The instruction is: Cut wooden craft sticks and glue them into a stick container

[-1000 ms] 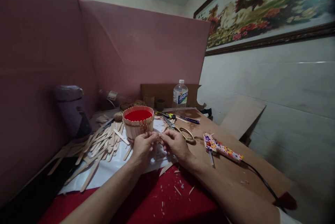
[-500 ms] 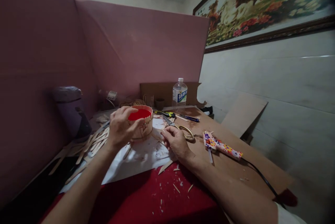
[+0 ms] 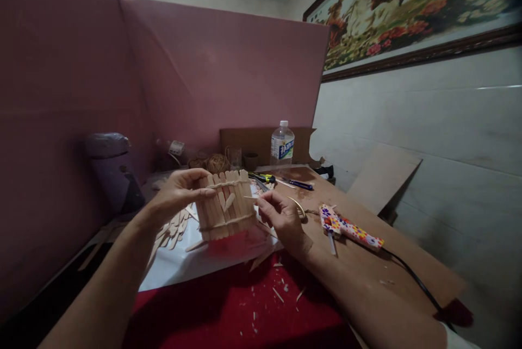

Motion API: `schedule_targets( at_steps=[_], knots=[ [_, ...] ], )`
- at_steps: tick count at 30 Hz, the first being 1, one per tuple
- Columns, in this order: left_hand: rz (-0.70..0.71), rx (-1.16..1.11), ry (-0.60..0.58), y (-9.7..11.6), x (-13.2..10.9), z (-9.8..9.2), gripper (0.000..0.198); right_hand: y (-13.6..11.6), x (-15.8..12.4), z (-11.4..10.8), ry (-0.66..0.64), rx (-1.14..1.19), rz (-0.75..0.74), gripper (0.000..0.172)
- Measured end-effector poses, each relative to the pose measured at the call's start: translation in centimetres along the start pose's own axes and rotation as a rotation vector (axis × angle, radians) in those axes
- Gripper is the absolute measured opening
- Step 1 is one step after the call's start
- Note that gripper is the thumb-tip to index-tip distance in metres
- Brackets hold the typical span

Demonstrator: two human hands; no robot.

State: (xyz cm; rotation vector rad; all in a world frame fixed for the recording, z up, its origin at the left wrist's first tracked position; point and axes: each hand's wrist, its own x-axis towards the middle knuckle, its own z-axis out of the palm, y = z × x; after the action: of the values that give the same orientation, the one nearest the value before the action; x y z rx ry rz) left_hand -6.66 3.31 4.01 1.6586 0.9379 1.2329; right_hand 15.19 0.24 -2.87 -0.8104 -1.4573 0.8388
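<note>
Head — two hands [image 3: 179, 194] [image 3: 281, 218], one stick basket [image 3: 224, 210]

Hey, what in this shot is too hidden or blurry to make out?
All in the head view.
The lower edge of the pot is motion-blurred; the left hand covers part of its rim.
What the right hand pinches is too thin to tell.
The scissors sit mostly behind the right hand.
The label on the bottle is too small to read.
</note>
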Motion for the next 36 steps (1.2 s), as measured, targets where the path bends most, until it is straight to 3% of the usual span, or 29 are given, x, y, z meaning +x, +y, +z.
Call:
schedule_targets(
  at_steps=[3,6,9,12,15,21,25,31,36],
  knots=[
    [0.005,-0.067,0.003,-0.2,-0.2,0.0,0.031,-0.2,-0.2,-0.1,-0.035,-0.043,-0.019,0.023],
    [0.061,-0.088,0.014,-0.7,-0.1,0.2,0.048,-0.2,-0.1,-0.1,-0.06,-0.049,-0.032,0.022],
    [0.107,-0.074,0.026,-0.9,-0.1,0.5,0.045,-0.8,0.2,0.0,-0.041,-0.086,-0.08,0.021],
    [0.164,-0.012,0.046,-0.9,-0.2,0.8,0.038,-1.9,0.5,0.0,-0.007,-0.315,-0.329,0.019],
    [0.224,0.108,0.097,-0.8,-0.2,1.0,0.034,-2.7,0.8,-0.2,-0.076,-0.569,-0.588,0.014],
    [0.324,0.255,0.174,-1.4,0.1,1.0,0.025,-2.2,1.9,-0.9,-0.165,-0.898,-0.907,0.017],
    [0.316,0.231,0.16,-1.6,0.0,1.2,0.034,-2.3,2.8,-1.2,-0.205,-1.037,-1.159,0.019],
    [0.37,0.218,0.1,-1.6,0.0,1.4,0.024,-3.3,3.9,-1.4,-0.286,-1.178,-1.451,0.016],
    [0.398,0.21,0.093,-1.7,0.0,1.7,0.023,-3.9,4.7,-1.9,-0.318,-1.283,-1.55,0.014]
  ],
)
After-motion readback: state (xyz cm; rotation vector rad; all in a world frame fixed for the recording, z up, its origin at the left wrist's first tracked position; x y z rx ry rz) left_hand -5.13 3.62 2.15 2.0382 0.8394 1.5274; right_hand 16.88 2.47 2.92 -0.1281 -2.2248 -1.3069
